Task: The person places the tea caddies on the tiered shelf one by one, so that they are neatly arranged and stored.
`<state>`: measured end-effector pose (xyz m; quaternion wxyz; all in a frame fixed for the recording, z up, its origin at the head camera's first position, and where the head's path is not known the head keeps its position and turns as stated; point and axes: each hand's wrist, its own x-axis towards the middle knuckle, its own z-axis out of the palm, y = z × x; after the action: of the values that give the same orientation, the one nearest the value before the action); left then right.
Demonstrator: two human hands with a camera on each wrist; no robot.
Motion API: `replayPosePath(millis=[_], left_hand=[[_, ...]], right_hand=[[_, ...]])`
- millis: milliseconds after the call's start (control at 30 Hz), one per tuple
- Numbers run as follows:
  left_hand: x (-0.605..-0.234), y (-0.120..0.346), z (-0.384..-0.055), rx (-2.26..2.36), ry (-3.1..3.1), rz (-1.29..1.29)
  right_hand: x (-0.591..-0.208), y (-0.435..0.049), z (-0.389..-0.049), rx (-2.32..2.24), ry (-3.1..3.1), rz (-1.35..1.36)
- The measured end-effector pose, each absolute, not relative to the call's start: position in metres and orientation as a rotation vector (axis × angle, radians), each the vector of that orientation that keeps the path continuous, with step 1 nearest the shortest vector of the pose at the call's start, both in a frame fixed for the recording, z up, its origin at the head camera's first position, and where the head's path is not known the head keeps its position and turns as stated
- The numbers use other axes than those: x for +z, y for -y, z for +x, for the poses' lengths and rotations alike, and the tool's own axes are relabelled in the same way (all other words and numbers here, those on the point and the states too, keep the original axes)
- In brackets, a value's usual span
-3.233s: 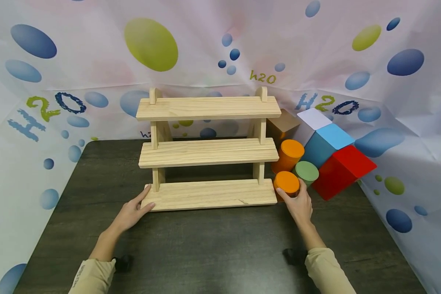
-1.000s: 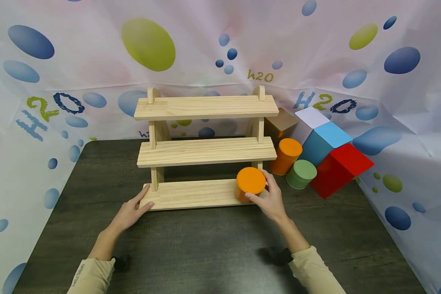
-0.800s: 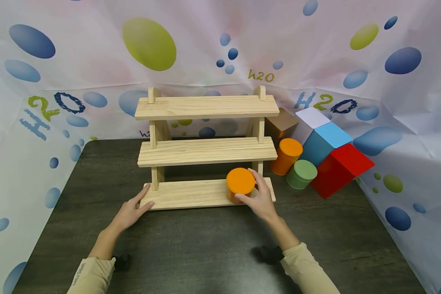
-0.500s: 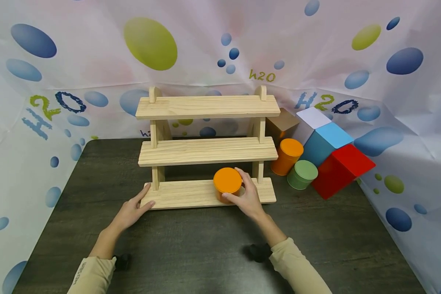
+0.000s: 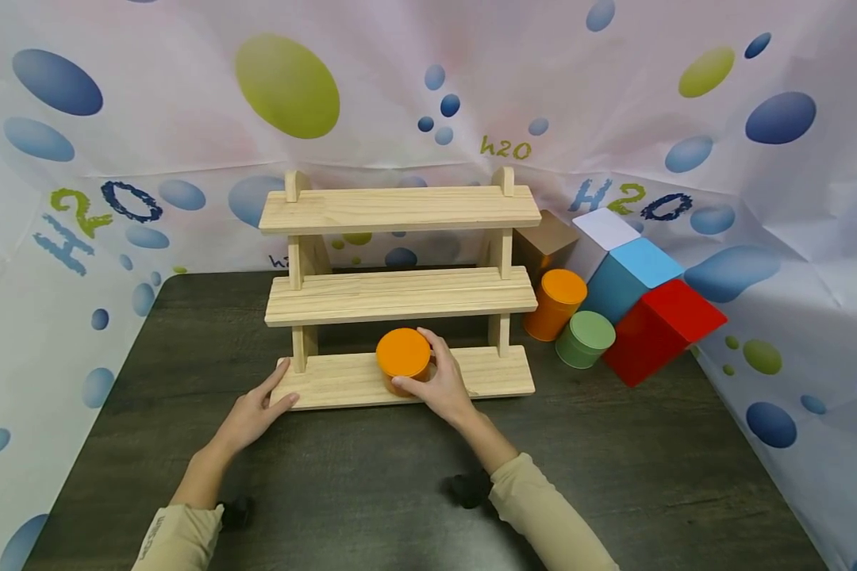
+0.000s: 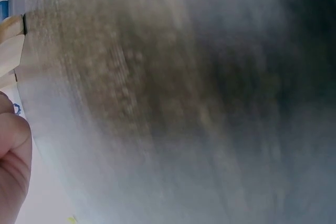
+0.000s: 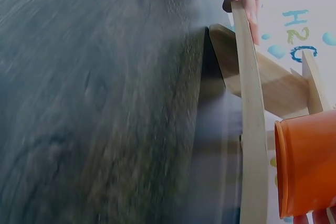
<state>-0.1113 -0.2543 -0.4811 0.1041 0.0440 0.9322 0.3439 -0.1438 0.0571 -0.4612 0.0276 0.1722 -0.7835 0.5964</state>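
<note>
A three-tier wooden shelf stand (image 5: 400, 295) stands on the dark table. My left hand (image 5: 250, 416) grips the left end of its bottom board; the right wrist view also shows this hand holding the board's end. An orange canister (image 5: 403, 354) with a flat lid is upright, close over the middle of the bottom board (image 5: 493, 373). My right hand (image 5: 443, 385) grips it from the right, thumb at the front and fingers toward the back. In the right wrist view the orange canister (image 7: 310, 166) appears sideways beside the board, its fingers mostly hidden.
Right of the stand are another orange canister (image 5: 557, 305), a shorter green tin (image 5: 586, 339), a red box (image 5: 664, 329), a blue box (image 5: 636, 277), a white box (image 5: 600, 238) and a brown box (image 5: 546, 242). A patterned curtain (image 5: 393, 87) hangs behind and at the sides.
My right hand has taken the orange canister from beside the green tin and carried it left along the bottom board to its middle. My left hand has stayed on the board's end.
</note>
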Motion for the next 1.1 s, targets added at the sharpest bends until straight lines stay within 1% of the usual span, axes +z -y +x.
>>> replayPosePath(millis=[100, 300, 367, 467, 700, 1100], left_hand=[[-0.480, 0.254, -0.111, 1.007, -2.744, 0.120], [-0.480, 0.254, -0.110, 1.004, -2.748, 0.126], [-0.481, 0.254, -0.110, 1.005, -2.751, 0.129], [-0.481, 0.254, -0.110, 1.000, -2.758, 0.127], [-0.481, 0.253, -0.111, 0.998, -2.751, 0.106], [-0.481, 0.253, -0.112, 0.995, -2.762, 0.130]], right_hand=[[-0.458, -0.049, -0.143, 1.889, 2.433, 0.528], [-0.432, -0.037, -0.132, 1.957, 2.417, 0.546], [-0.429, -0.034, -0.131, 1.960, 2.416, 0.560], [-0.431, -0.030, -0.133, 1.969, 2.409, 0.587], [-0.461, -0.017, -0.145, 2.022, 2.409, 0.559], [-0.463, 0.003, -0.141, 1.880, 2.478, 0.522]])
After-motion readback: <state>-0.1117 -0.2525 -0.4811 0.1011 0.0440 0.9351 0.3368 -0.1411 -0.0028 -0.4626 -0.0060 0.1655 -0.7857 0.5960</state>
